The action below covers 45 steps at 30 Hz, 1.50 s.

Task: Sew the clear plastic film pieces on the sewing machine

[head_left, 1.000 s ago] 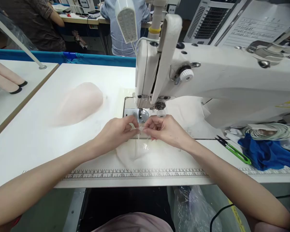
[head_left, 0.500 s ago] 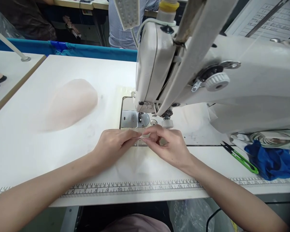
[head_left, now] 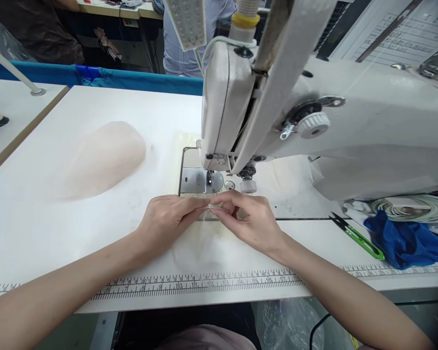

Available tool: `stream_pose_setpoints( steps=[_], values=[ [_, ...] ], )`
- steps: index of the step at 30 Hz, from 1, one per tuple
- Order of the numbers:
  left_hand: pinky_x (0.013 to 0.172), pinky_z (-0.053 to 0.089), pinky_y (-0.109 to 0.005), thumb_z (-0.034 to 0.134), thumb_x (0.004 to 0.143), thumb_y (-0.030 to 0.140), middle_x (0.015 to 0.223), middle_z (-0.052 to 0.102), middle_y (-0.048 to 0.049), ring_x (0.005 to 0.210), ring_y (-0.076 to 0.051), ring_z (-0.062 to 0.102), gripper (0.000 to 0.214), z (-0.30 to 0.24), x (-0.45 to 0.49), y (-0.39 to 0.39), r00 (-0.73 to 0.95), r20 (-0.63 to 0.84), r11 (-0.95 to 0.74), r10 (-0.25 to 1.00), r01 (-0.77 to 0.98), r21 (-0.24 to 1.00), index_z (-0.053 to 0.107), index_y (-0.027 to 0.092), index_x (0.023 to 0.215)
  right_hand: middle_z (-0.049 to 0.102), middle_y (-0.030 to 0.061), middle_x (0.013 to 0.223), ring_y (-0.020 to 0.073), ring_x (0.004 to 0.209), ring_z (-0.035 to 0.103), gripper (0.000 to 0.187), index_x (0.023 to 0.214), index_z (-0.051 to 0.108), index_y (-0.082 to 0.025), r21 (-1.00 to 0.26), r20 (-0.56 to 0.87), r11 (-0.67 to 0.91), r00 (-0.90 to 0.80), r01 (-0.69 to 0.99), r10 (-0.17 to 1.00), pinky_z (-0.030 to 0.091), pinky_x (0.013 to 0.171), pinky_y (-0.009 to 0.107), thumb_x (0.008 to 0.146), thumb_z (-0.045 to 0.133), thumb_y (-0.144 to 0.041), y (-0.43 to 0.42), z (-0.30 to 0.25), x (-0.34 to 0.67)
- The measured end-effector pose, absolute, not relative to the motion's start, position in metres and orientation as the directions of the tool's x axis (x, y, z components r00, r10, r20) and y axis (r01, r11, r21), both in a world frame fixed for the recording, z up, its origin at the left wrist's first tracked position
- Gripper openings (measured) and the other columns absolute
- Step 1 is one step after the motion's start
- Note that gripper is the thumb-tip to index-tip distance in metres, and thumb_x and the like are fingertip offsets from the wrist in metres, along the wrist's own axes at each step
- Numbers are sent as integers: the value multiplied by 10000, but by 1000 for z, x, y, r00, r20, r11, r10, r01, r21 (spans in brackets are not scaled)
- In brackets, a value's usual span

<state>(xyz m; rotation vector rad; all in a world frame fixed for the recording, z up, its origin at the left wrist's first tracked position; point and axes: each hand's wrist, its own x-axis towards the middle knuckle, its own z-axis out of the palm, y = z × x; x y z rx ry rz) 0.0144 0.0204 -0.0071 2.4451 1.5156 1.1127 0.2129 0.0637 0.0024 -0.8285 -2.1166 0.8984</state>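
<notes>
My left hand (head_left: 168, 216) and my right hand (head_left: 246, 218) meet just in front of the needle plate (head_left: 195, 181) of a white sewing machine (head_left: 219, 102). Thumb and forefinger of each are pinched on a thin, see-through strip (head_left: 204, 214), whose end hangs toward the table edge. Its exact kind is too small and pale to make out. The presser foot (head_left: 209, 178) stands behind the fingertips, apart from them. On the left of the white table lies a pale beige, rounded fabric piece (head_left: 113, 158), touched by neither hand.
Green thread snips (head_left: 361, 238) lie right of my right forearm, beside a blue cloth (head_left: 410, 240) and a coil of pale cord (head_left: 405, 208). A printed ruler (head_left: 190, 285) runs along the front edge. Across the table sits a person in a striped shirt (head_left: 184, 48).
The view has shifted slightly, so the machine appears a little further left. Both hands keep their pinch on the strip, with barely any movement of the fingers.
</notes>
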Motion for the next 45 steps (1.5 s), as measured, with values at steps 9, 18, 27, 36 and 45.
stream_pose_setpoints(
  steps=[9,18,27,36,45],
  values=[
    [503,468,-185,478,989,303,646,711,34,514,-79,623,251,-6,16,20,261,537,-521,802,746,416,700,198,937,638,-57,664,69,548,585,74,951,657,-222,-778,338,564,-573,275,746,503,550,183,888,621,-208,64,2,213],
    [481,444,-175,551,959,273,626,694,48,487,-70,605,170,-2,13,21,287,642,-573,711,765,293,627,190,831,604,-61,651,55,510,523,139,1007,640,-193,-728,400,646,-624,228,671,467,535,171,889,580,-153,64,3,213],
    [446,382,-163,563,952,277,488,507,95,411,-55,460,140,-1,14,19,329,653,-623,682,729,284,560,181,850,651,-35,616,71,503,546,60,926,661,-143,-256,723,925,-580,279,375,437,470,205,886,623,-119,68,-2,217],
    [550,478,-169,558,937,147,616,645,61,518,-61,587,154,-4,15,14,406,644,-696,649,658,288,614,173,1078,623,-31,566,72,509,517,81,782,701,-97,289,742,938,-664,190,-94,381,416,229,743,765,-66,68,7,220],
    [511,469,-182,572,942,195,640,682,49,503,-63,596,87,-1,15,12,344,661,-652,667,698,295,641,170,896,655,-14,597,78,539,544,74,751,703,-108,262,760,945,-645,196,-77,417,434,230,757,749,-51,68,10,221]
  ],
)
